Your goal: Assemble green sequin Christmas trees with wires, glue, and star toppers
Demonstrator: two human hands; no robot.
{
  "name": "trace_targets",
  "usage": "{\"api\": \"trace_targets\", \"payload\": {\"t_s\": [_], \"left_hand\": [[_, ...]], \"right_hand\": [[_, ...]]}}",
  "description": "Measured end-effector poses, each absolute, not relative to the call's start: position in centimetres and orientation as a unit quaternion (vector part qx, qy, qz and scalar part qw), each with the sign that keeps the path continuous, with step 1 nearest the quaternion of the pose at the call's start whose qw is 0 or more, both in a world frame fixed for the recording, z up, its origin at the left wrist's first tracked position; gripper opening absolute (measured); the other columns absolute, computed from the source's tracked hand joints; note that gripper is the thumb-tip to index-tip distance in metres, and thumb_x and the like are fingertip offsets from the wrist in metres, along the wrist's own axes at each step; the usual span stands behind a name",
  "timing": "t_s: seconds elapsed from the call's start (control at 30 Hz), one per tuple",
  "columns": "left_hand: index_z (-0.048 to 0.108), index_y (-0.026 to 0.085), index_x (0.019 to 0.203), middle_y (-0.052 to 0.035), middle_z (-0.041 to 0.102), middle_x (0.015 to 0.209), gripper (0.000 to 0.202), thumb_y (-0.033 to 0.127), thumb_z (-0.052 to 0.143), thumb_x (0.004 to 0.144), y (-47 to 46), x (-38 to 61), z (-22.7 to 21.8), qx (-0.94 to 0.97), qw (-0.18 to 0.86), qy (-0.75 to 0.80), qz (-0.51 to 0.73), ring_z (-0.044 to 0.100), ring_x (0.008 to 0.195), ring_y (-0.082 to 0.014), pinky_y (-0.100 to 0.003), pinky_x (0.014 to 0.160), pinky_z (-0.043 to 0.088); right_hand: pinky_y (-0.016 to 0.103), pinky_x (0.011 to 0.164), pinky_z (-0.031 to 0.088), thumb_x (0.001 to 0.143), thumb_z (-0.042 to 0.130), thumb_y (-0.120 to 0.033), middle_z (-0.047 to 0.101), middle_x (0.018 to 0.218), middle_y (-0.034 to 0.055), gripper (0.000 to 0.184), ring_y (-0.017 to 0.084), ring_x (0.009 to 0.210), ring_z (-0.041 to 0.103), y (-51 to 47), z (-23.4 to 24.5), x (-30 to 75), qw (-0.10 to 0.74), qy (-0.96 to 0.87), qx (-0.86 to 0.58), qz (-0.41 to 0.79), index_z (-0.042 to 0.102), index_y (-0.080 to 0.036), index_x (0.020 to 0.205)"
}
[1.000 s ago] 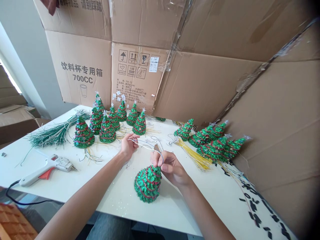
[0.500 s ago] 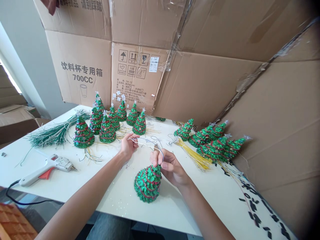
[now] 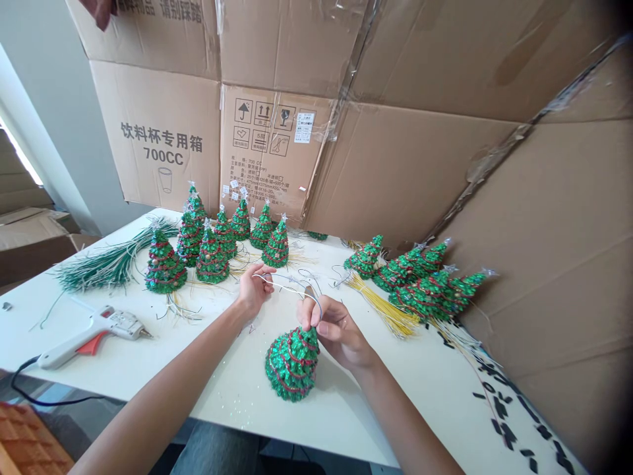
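Observation:
A small green glittery Christmas tree with red garland stands upright near the table's front, tilted a little to the right. My right hand pinches its tip between thumb and fingers. Thin white and dark wires run in an arc from that tip over to my left hand, whose curled fingers close on their far end. No star shows on this tree; its very tip is hidden by my right fingers.
Finished trees with stars stand at the back left, and others lie at the right by yellow wire strips. A glue gun and a green wire bundle lie left. Cardboard walls the back and right.
The white wire between my hands has sagged very slightly. Both hands and the tree are practically where they were.

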State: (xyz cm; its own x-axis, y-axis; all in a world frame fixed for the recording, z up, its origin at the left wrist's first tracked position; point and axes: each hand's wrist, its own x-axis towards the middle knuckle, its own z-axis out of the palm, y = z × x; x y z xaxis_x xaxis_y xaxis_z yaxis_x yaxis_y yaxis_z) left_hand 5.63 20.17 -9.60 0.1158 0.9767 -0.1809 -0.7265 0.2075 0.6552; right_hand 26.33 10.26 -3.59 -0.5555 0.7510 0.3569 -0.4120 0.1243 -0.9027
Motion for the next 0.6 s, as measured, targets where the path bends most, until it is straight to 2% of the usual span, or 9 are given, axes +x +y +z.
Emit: {"api": "trace_targets", "payload": {"t_s": [0.27, 0.6], "left_hand": [[0.075, 0.014, 0.087, 0.0018, 0.049, 0.063, 0.035, 0.047, 0.078, 0.079, 20.17, 5.62, -9.67, 0.209, 0.717, 0.296, 0.596, 0.042, 0.053, -0.0109, -0.025, 0.055, 0.035], [0.075, 0.013, 0.086, 0.0021, 0.051, 0.063, 0.035, 0.048, 0.077, 0.081, 20.16, 5.59, -9.71, 0.219, 0.716, 0.293, 0.595, 0.045, 0.053, -0.0109, -0.027, 0.056, 0.035]], "right_hand": [[0.035, 0.076, 0.039, 0.094, 0.086, -0.036, 0.071, 0.085, 0.0014, 0.010, 0.021, 0.084, 0.060, 10.02, -3.46, 26.08, 0.461, -0.594, -0.137, 0.644, 0.079, -0.028, 0.092], [0.035, 0.077, 0.042, 0.091, 0.089, -0.037, 0.072, 0.088, 0.0036, 0.009, 0.021, 0.084, 0.061, 10.41, -3.93, 26.51, 0.457, -0.610, -0.134, 0.633, 0.086, -0.029, 0.090]]}}
